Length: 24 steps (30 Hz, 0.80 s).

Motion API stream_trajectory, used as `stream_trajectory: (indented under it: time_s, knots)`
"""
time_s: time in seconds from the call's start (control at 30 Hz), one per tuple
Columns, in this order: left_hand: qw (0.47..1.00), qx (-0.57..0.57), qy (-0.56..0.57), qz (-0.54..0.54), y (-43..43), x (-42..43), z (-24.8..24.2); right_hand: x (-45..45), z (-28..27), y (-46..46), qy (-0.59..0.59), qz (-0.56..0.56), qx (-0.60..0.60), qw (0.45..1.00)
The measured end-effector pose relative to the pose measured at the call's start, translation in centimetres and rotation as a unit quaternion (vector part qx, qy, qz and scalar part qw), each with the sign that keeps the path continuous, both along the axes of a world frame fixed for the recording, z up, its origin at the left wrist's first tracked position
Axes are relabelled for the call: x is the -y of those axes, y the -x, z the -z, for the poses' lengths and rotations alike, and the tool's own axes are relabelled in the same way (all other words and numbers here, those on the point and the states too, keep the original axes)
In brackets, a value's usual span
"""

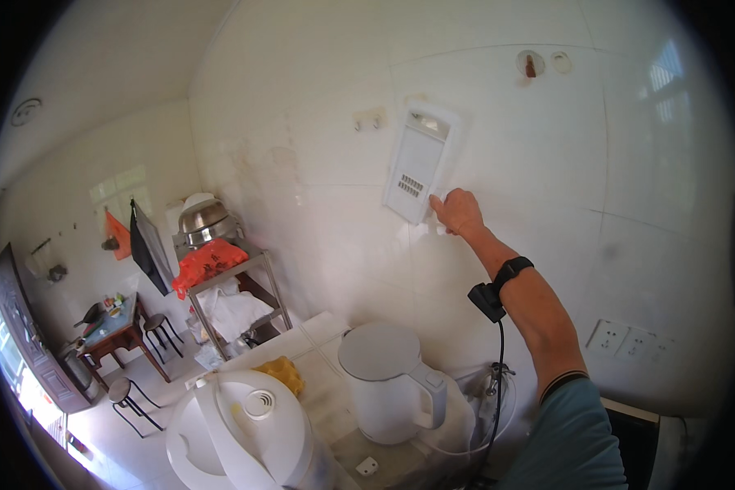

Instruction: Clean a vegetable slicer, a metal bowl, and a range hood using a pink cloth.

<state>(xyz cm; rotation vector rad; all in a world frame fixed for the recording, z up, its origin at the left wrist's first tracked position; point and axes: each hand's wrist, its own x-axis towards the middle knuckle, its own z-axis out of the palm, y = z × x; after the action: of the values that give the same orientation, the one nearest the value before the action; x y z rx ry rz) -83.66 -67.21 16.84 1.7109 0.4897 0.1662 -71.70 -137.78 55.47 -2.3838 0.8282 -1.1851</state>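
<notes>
My right hand reaches up to the white tiled wall. Its fingers are curled, and the foremost one meets the lower right edge of a white plastic grater. That grater is tilted against the wall, with two rows of small metal-edged slots low on its face and an opening near its top. The hand's own back hides part of the fingers, so a firm grip cannot be told from a touch. A black strapped device with a cable sits on my right forearm. My left hand is out of view.
Below stand a white electric kettle and a white lidded appliance on a counter. A yellow crumpled item lies behind them. Further left are a metal rack with a red plastic bag, stools and a table. Sockets are at right.
</notes>
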Motion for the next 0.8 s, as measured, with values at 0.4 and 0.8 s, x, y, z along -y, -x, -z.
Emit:
stream_trajectory:
  time_s: [0.4, 0.8]
  knots:
    - [0.999, 0.035, 0.020, -0.015, 0.2, 0.2, 0.2, 0.6, -4.8, -2.4, -0.012, 0.058, 0.157, 0.986]
    - [0.997, 0.059, 0.020, -0.043, -0.4, 0.1, 1.9, -0.8, -5.9, -3.2, 0.167, 0.060, 0.187, 0.966]
